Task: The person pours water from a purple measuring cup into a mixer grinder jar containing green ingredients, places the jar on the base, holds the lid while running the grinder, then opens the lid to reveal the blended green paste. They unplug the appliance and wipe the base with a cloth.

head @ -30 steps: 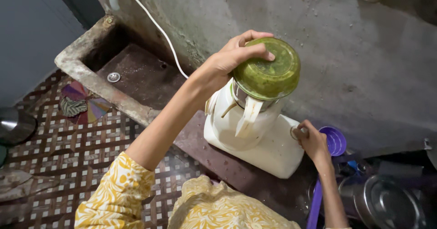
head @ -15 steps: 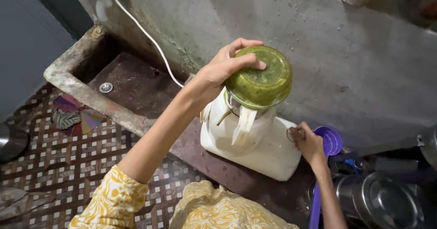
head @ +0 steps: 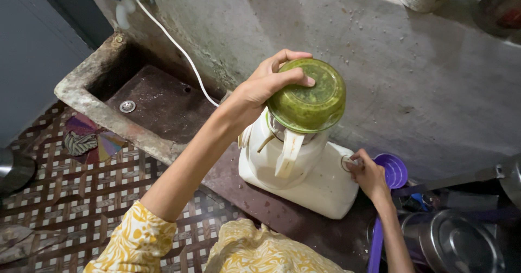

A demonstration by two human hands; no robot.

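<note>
**Both hands on the mixer grinder**

My left hand [head: 266, 86] lies over the green-smeared clear lid [head: 307, 95] of the jar [head: 287, 135], fingers curled across the top and thumb along the near edge, a closed grip pressing down on the lid. The jar sits upright on the white mixer base [head: 320, 183], which stands on the dark, stained surface [head: 282, 216] just beside the concrete wall [head: 380, 61]. My right hand [head: 370, 176] is at the round knob [head: 347, 162] on the front of the base, thumb and fingertips pinched on it. A purple scoop [head: 395, 170] lies just behind that hand. A white cord [head: 173, 42] runs from the base up the wall, above the sunken washing basin [head: 146, 97].
</note>
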